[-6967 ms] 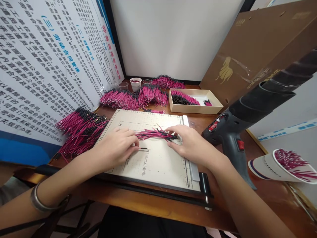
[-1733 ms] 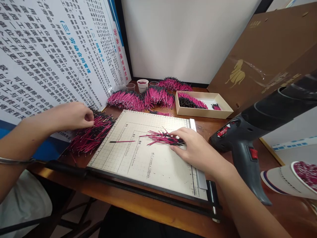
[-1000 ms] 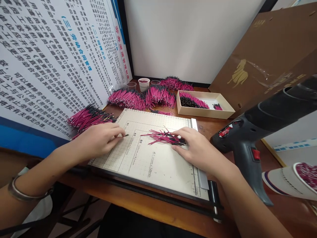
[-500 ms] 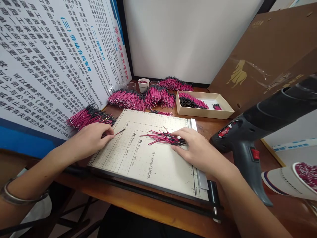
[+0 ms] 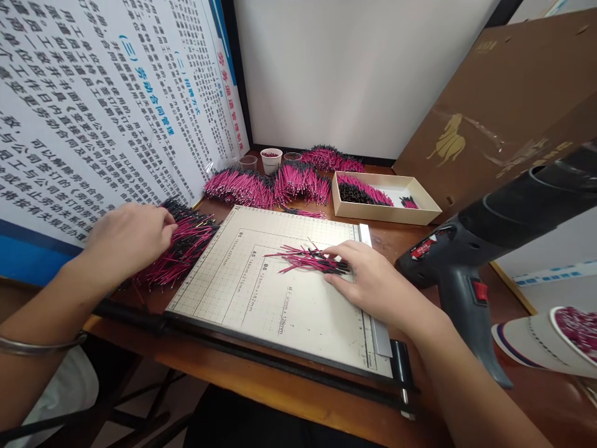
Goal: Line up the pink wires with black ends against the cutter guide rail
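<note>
Magenta-pink wire pieces (image 5: 180,249) with black ends. Cream cutting board (image 5: 261,292) printed with fine grid. Beige cardboard tray (image 5: 422,214). Dark grey heat gun (image 5: 466,249) with red switch. White poster (image 5: 93,106), black and blue text, upper left of frame.

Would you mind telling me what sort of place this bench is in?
Probably a small assembly workshop: heaps of pink-and-black wire pieces cover the wooden bench, a heat gun stands beside a gridded paper trimmer, and a printed labour notice board leans alongside.

left hand (image 5: 128,239) — on wire pile (image 5: 184,249) | right hand (image 5: 373,283) — pressing wire bundle (image 5: 305,258) on cutting board (image 5: 261,298)
</note>
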Demonstrator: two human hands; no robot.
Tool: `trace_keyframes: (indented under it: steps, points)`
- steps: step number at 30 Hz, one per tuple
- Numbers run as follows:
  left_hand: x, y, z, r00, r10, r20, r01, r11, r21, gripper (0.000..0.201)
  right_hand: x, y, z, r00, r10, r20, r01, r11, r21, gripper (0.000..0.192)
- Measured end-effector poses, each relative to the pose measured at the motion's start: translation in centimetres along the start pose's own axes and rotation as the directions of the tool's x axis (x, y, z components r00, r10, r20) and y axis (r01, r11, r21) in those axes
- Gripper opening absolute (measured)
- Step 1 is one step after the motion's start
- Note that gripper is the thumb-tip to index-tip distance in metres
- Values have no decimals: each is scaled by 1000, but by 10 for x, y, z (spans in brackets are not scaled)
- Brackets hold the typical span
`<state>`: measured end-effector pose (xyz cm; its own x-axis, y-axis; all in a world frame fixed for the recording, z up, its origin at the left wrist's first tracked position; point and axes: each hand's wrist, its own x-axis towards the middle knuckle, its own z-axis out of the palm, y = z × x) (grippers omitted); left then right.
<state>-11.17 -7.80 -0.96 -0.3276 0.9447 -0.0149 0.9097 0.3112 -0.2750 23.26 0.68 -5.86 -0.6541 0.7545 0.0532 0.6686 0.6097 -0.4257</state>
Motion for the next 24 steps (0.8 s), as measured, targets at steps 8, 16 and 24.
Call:
trace_keyframes:
  steps: [8, 16, 24]
  points:
    - [-8, 86, 11, 803, 506, -314, -596, 673, -438, 60, 0, -1, -3, 999, 48, 4, -48, 999, -23, 16]
    - [13, 139, 0, 684, 697, -217, -721, 601, -345, 39, -3, -2, -7, 999, 33, 24, -33, 999, -6, 18]
    - [16, 135, 3, 669, 719, -188, -725, 574, -380, 29, 0, -9, -10, 997, 10, 75, -6, 999, -53, 19]
